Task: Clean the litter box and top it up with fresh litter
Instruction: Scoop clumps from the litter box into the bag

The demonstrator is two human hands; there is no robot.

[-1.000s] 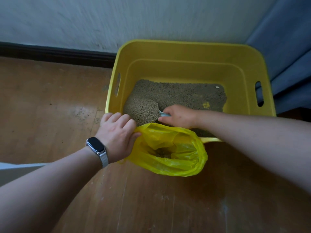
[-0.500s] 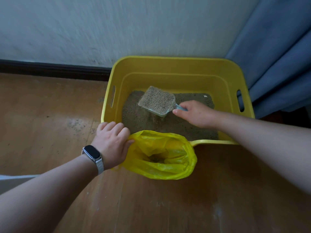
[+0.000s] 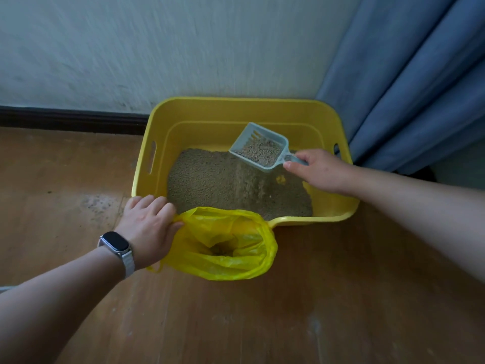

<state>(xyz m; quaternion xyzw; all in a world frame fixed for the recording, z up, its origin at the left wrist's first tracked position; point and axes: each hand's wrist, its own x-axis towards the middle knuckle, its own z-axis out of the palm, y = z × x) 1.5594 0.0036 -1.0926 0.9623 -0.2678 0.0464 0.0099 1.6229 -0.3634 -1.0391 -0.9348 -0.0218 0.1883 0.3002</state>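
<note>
Lifted rightward, the pale slotted plastic scoop (image 3: 258, 151) is pinched in the right hand (image 3: 324, 172). The left hand (image 3: 151, 229) clutches the crinkled yellow plastic bag (image 3: 231, 264).

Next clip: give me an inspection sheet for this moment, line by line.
Surface: wooden floor, scuffed.
Job's things: yellow litter box holding litter; scoop part-filled, raised over the litter; yellow bag open at the box's near edge.
Clutter: dark specks on the floor left of the box.
Hands: left hand grips the bag's rim; right hand holds the scoop's handle.
Cables: nothing seen.
Surroundings: pale wall, dark baseboard, blue curtain; watch on left wrist.
</note>
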